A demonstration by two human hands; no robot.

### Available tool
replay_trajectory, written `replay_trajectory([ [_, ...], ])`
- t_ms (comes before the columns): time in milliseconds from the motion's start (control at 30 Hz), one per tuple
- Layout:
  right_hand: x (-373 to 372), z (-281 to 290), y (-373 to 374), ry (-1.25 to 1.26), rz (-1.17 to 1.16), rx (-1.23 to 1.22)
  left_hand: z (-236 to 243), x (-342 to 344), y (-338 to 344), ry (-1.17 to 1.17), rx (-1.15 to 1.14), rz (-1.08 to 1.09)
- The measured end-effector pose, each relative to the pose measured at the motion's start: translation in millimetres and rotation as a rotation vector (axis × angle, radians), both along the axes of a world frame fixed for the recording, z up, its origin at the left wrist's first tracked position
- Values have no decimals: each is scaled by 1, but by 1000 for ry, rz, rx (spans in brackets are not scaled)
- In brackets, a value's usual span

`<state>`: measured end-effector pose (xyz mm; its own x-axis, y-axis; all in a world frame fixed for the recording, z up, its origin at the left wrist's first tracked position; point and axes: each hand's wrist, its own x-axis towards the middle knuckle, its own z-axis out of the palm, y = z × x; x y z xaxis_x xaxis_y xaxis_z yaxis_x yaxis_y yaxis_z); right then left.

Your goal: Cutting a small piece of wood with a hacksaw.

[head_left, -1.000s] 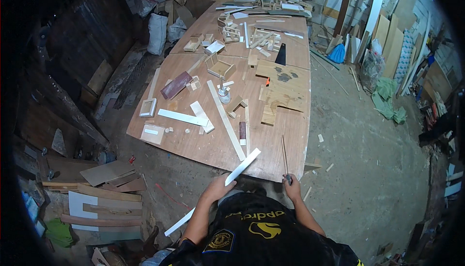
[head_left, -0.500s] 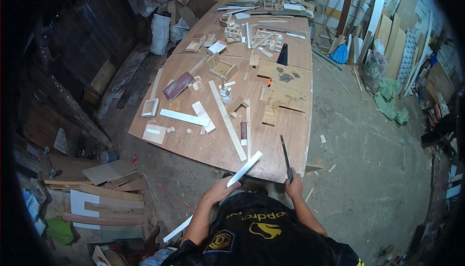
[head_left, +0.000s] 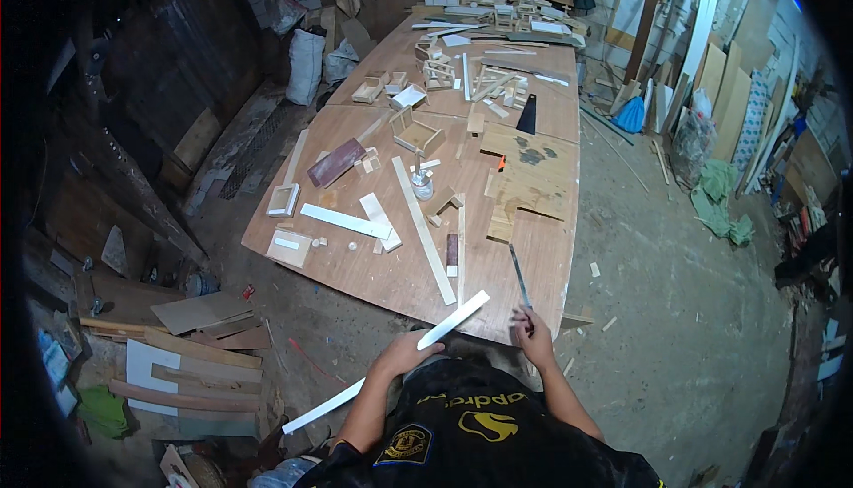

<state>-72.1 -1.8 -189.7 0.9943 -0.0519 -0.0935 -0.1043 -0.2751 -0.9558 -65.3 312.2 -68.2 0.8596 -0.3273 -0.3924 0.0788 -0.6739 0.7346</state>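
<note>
My left hand (head_left: 404, 354) is closed around a long white wooden strip (head_left: 456, 318). The strip runs slantwise past my forearm, its far end over the table's near edge and its other end low at the left. In my right hand (head_left: 536, 340) is a long, narrow tool with a grey metal blade (head_left: 519, 277) pointing away from me; whether it is a file or a saw seen nearly edge-on I cannot tell. My right fingers wrap its handle, which is mostly hidden. Strip and blade are apart.
The brown table (head_left: 373, 279) carries loose strips, small wooden boxes (head_left: 416, 131), a glass jar (head_left: 421, 188), a stained plywood board (head_left: 533, 168) and a black saw blade (head_left: 528, 115). Boards (head_left: 191, 381) are stacked at the lower left. Planks (head_left: 724, 88) lean against the right wall.
The tool in my right hand has turned, so its blade now looks lighter and grey. The white strip has shifted slightly, and more of its lower end shows. The view has moved a little.
</note>
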Motion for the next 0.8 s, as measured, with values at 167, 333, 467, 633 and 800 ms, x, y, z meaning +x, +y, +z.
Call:
replay_trajectory([
  [167,0,68,30,217,212,614,-4,3,-14,13,-22,-54],
  [333,10,85,34,257,262,590,-7,1,-27,-76,-121,-149],
  [467,12,86,30,298,124,541,5,3,-38,-23,-62,-161],
  [633,13,93,20,271,-36,563,16,7,-40,289,-71,-189],
  [800,20,104,-2,172,-163,662,5,-2,-37,279,-160,-90],
])
